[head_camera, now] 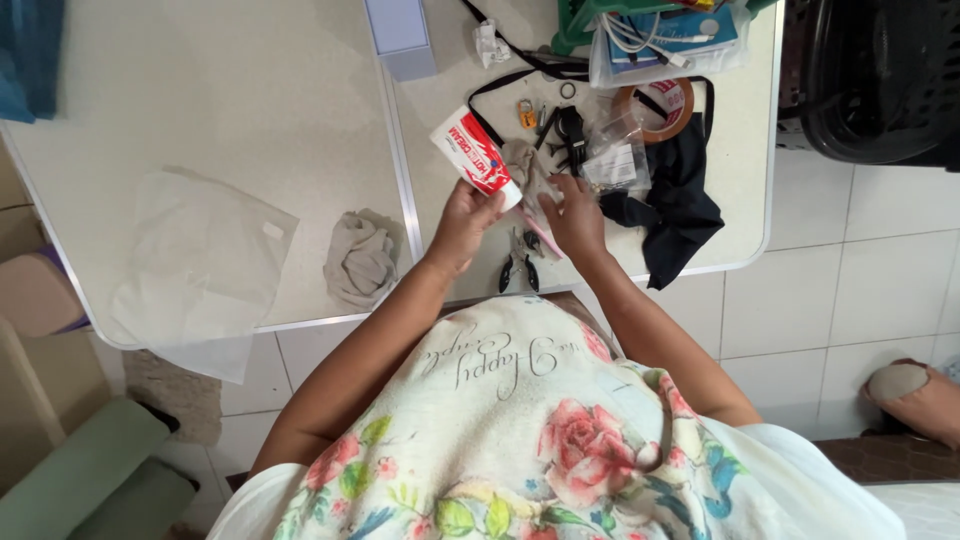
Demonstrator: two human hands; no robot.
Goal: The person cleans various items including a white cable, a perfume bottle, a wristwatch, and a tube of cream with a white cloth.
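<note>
My left hand grips the lower end of a white and red tube, which points up and to the left over the white table. My right hand is close beside it, fingers curled at the tube's cap end and touching a small pink and white thing there. Small black-handled pliers lie on the table just below both hands. A beige bit of cloth sits right above my fingers.
A crumpled grey cloth and a clear plastic bag lie to the left. A black cloth, a tape roll, small clear bags, keys, cords and a white box crowd the far side. A black basket stands at the right.
</note>
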